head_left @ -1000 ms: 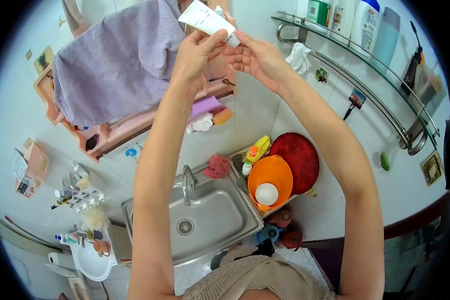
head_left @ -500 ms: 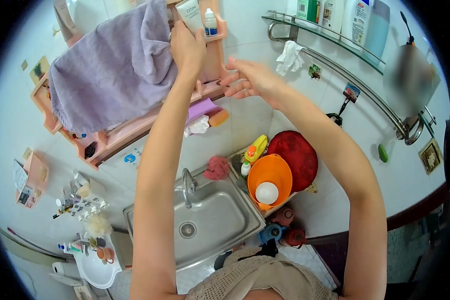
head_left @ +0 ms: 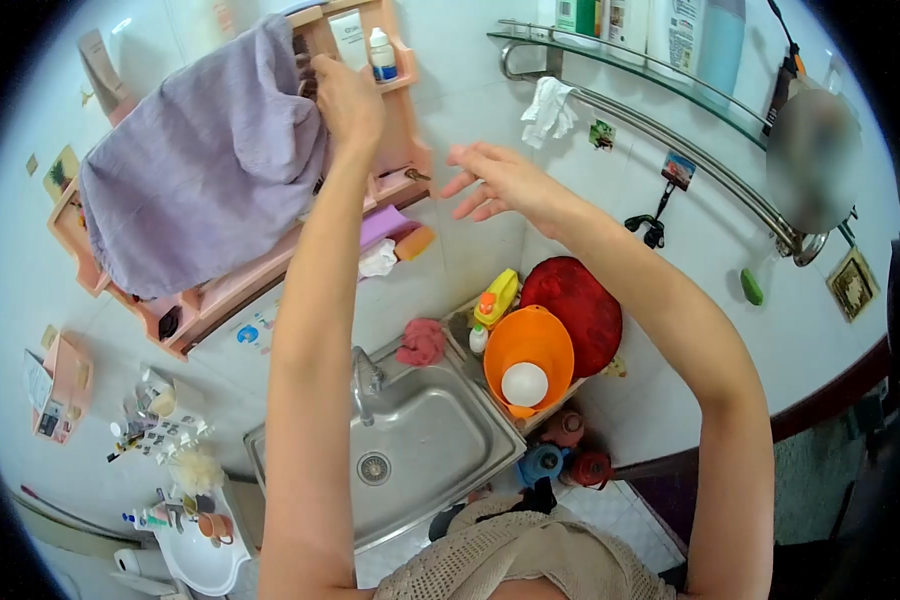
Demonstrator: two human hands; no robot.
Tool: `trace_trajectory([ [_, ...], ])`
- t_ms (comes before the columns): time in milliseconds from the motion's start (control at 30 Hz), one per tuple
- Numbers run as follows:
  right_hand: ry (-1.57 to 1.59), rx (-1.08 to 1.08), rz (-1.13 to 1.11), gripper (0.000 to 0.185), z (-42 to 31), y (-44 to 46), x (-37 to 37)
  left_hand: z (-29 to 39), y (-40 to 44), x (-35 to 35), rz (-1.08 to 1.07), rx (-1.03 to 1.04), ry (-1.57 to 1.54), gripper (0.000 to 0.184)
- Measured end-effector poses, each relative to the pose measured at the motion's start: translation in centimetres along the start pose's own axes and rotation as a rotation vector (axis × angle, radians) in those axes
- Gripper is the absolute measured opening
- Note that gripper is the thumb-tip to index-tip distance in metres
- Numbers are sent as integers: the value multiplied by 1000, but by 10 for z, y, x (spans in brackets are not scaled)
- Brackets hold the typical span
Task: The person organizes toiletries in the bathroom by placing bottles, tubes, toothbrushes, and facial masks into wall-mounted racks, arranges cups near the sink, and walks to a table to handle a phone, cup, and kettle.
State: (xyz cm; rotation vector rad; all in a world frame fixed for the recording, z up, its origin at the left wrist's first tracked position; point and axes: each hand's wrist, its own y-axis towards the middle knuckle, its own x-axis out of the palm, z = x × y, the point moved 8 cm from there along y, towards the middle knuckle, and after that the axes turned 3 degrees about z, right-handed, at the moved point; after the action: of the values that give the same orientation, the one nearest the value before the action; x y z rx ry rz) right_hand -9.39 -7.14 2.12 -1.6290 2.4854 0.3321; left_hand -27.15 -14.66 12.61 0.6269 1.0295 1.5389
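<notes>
My left hand [head_left: 347,100] is raised at the pink wall shelf [head_left: 400,130], beside the purple towel [head_left: 205,160] that hangs over it. Its fingers are curled near dark brown things at the towel's edge, and what they hold, if anything, is hidden. Just above this hand a white tube [head_left: 349,38] stands on the shelf, next to a small white bottle with a blue label [head_left: 382,55]. My right hand [head_left: 500,183] hangs in the air right of the shelf, fingers spread, holding nothing.
Below are a steel sink [head_left: 420,430] with a faucet [head_left: 363,385], an orange container [head_left: 530,345] with a white bowl [head_left: 524,384], and a red round item [head_left: 582,310]. A glass shelf [head_left: 630,62] with bottles is at upper right. A white basin [head_left: 205,555] stands at lower left.
The white tube has gone from both hands to the shelf, and my left hand has let go of it and moved down. My right hand has moved away from it, fingers spread. The view has shifted.
</notes>
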Motion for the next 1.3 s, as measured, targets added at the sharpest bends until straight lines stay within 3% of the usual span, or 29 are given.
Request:
trace_trajectory([
  [33, -1, 8, 16, 59, 2, 1, -1, -8, 2, 5, -14, -44, 3, 47],
  [133, -6, -30, -34, 63, 15, 11, 5, -15, 7, 8, 82, 151, 59, 47],
  [167, 7, -79, -48, 59, 11, 7, 8, -10, 6, 6, 110, 269, 102, 43],
  [200, 76, -110, -2, 47, 17, 11, 7, 5, 0, 0, 0, 219, 78, 42],
  [233, 71, -121, -69, 54, 24, 17, 10, -24, 12, 21, -46, 220, 116, 44],
  [267, 72, -139, -75, 49, 27, 23, 11, -42, 24, 35, -112, 188, 65, 46],
  [300, 100, -178, -106, 45, 28, 27, 15, -71, 34, 46, 58, 298, 108, 50],
  [433, 62, -114, -4, 45, 29, 9, 4, -63, 29, 41, 30, 199, 144, 60],
  [533, -9, -139, -56, 45, 25, 5, 3, -65, 34, 39, 20, 109, 242, 60],
  [600, -52, -118, -19, 47, 27, -2, -3, -62, 33, 41, -39, 22, 269, 57],
  [733, -58, -148, -30, 49, 29, 8, -4, -77, 50, 64, -28, 315, 43, 29],
  [767, -68, -178, -75, 49, 21, 4, -4, -41, 25, 42, -119, 68, 16, 25],
  [800, -64, -167, -52, 48, 20, 4, -7, -31, 19, 40, -36, 247, 198, 23],
  [833, -112, -155, -41, 47, 6, -12, -9, 11, 1, 4, 20, 78, 40, 28],
  [867, -123, -181, -48, 45, 6, -11, -8, 20, -3, -3, 76, 155, -109, 32],
  [933, -98, -128, -51, 45, 7, -12, -8, 27, -9, -14, 55, 42, -265, 34],
  [1000, -132, -95, -53, 45, 4, -18, -5, 2, -7, 5, 142, 139, -122, 33],
  [1067, -133, -80, -93, 45, 1, -21, 3, -4, -12, 16, 122, 143, -60, 42],
  [1133, -175, -45, -55, 44, 1, -23, 3, 22, -23, 4, 35, 226, 229, 52],
  [1167, -172, -52, -69, 44, 0, -22, 7, 24, -27, -4, 115, 194, 74, 56],
  [1267, -199, -69, -82, 44, -4, -18, 14, 18, -31, -5, 81, 65, -130, 56],
  [1300, -208, -91, -76, 43, -5, -14, 15, 14, -32, 0, 142, 119, -79, 51],
])
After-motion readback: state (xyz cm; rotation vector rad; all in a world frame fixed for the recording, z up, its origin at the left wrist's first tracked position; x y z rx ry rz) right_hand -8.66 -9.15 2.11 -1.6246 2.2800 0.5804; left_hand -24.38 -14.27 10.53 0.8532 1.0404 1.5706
